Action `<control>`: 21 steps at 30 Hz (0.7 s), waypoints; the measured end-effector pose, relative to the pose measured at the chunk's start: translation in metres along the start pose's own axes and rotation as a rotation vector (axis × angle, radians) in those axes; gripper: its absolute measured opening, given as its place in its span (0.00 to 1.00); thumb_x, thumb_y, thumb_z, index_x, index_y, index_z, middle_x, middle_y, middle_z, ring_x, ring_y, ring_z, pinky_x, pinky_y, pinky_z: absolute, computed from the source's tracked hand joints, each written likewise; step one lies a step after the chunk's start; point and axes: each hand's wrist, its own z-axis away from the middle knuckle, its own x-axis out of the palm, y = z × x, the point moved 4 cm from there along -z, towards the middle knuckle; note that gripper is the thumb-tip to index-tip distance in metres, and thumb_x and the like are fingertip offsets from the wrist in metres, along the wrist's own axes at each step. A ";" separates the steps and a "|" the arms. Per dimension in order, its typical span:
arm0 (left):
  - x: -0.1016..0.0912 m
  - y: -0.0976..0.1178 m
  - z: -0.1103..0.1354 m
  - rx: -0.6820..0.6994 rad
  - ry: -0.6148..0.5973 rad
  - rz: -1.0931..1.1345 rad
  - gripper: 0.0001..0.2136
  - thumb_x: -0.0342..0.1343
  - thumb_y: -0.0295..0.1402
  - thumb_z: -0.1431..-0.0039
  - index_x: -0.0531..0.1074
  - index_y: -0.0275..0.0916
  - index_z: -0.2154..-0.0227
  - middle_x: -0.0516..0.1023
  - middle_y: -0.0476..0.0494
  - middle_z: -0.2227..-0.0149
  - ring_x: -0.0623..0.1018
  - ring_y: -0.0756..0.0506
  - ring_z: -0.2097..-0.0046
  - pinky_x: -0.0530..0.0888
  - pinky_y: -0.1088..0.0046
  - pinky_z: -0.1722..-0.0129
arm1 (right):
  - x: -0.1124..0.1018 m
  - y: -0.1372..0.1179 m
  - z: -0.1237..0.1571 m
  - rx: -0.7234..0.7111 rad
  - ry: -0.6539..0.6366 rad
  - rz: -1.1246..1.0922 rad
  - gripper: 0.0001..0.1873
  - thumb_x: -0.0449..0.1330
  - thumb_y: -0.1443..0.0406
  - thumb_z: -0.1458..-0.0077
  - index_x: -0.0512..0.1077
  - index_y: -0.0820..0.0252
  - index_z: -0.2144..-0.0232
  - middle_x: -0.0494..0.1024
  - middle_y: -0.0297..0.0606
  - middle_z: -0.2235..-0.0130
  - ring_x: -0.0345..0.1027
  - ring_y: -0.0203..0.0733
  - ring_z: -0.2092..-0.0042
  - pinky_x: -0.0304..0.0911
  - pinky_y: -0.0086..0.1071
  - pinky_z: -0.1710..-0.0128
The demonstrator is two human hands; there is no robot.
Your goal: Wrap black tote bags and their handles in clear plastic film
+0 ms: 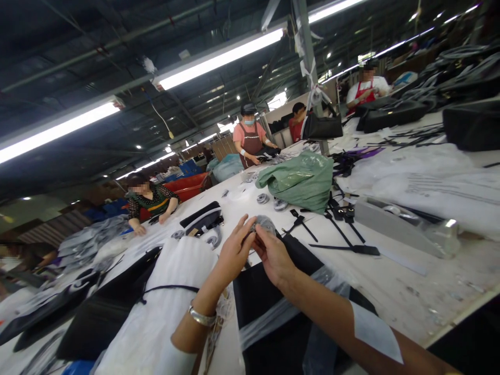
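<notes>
Grey coil (pixel 266 223) shows just beyond left hand (pixel 235 249) and right hand (pixel 276 256), whose grip I cannot tell.

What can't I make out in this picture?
In the head view:
Whether the fingers grip the grey bundle: left hand and right hand hide the contact.
Black material: right forearm covers part, bottom edge cuts it off.
Whether anything lies beneath the green plastic: its folds hide that.
Print on the white plastic sheeting: too blurred.
</notes>
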 end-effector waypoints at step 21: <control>0.021 -0.047 0.048 -0.068 0.175 -0.074 0.23 0.44 0.42 0.33 0.61 0.43 0.38 0.69 0.38 0.39 0.68 0.37 0.37 0.69 0.53 0.40 | -0.213 -0.215 -0.009 -0.238 0.142 1.913 0.08 0.60 0.65 0.46 0.78 0.61 0.66 0.81 0.46 0.63 0.72 0.51 0.57 0.62 0.41 0.54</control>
